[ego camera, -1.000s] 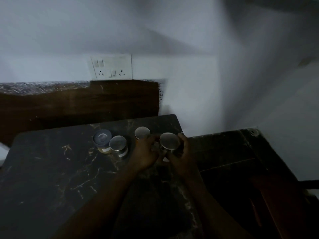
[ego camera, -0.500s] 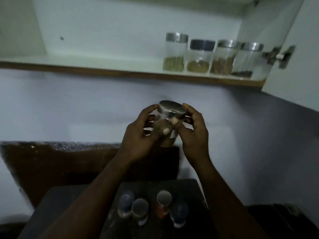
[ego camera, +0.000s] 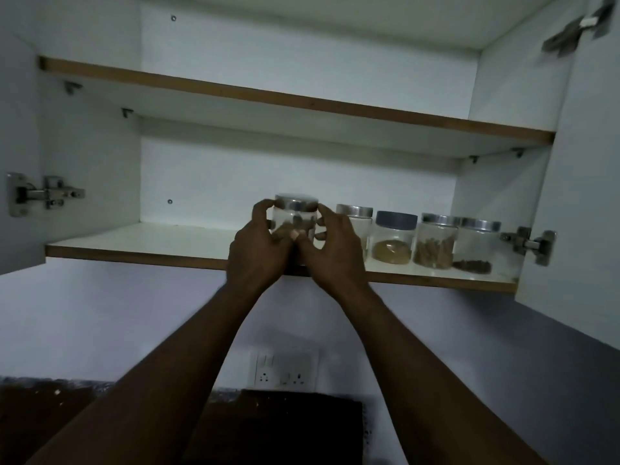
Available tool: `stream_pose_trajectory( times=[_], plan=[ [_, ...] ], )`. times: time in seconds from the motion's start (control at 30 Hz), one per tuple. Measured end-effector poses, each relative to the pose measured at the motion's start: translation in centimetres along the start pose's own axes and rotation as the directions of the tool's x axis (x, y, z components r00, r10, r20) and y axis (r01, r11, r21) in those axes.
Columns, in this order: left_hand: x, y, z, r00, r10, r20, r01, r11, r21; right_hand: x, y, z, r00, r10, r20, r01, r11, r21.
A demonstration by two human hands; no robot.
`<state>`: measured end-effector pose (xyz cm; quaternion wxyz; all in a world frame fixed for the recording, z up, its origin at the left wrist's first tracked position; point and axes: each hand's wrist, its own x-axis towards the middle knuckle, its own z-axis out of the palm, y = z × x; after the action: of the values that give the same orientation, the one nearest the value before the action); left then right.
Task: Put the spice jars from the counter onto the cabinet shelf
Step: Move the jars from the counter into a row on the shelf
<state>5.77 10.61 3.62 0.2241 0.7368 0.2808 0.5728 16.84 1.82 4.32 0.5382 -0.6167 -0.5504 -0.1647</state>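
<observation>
Four spice jars already stand in a row on the lower cabinet shelf (ego camera: 141, 239), running toward 3 o'clock from our hands: a silver-lidded jar (ego camera: 357, 218), a dark-lidded jar (ego camera: 395, 236), a stick-spice jar (ego camera: 436, 245) and an end jar (ego camera: 480, 245).

We hold the fifth jar (ego camera: 295, 213) upright between both hands. The left hand (ego camera: 258, 250) curls round its 9 o'clock side and the right hand (ego camera: 335, 253) round its 3 o'clock side. The thumbs meet in front of the glass and the fingertips reach the metal lid. The jar sits just beside the silver-lidded jar, apart from it.

Change since half a second ago:
1. The fifth jar was below the shelf edge, in front of the wall. It is now at shelf level, over the board.
2. The view has tilted upward. Only a dark strip of the worktop (ego camera: 285, 427) shows at 6 o'clock, and the jars left on it are out of view.

We judge the carry complete and the set-down in progress. The jar's base is hidden behind our hands (we cannot tell whether it rests on the shelf yet). The next move calls for seating the base, then opening both hands outward without nudging the neighbour at 3 o'clock.
</observation>
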Motion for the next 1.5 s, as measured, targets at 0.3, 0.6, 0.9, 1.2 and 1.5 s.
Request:
stream_pose_trajectory(
  times=[0.3, 0.6, 0.9, 1.2, 1.5],
  plan=[
    [2.5, -3.7, 2.4, 0.987, -0.006, 0.163, -0.092, 0.808, 0.582, -0.4, 3.1, 3.5, 0.999, 0.039, 0.02, -0.032, 0.961, -0.273],
    [3.3, -3.2, 2.8, 0.929, -0.146, 0.341, -0.168, 0.655, 0.736, 1.1, 2.3, 4.2, 0.975, 0.221, 0.009, -0.206, 0.925, -0.32],
    [1.9, -2.9, 2.6, 0.944, -0.072, 0.322, -0.226, 0.57, 0.79, 0.5, 2.2, 3.8, 0.983, 0.183, 0.006, -0.175, 0.945, -0.277],
    [-0.8, -3.0, 0.6, 0.975, 0.137, 0.175, -0.202, 0.873, 0.444, -2.1, 2.7, 1.1, 0.998, 0.013, 0.057, -0.006, 0.992, -0.125],
    [-17.8, -8.4, 4.3, 0.983, 0.025, 0.179, -0.066, 0.972, 0.226, -17.9, 8.5, 1.8, 0.977, 0.185, 0.109, -0.174, 0.98, -0.1]
  ],
)
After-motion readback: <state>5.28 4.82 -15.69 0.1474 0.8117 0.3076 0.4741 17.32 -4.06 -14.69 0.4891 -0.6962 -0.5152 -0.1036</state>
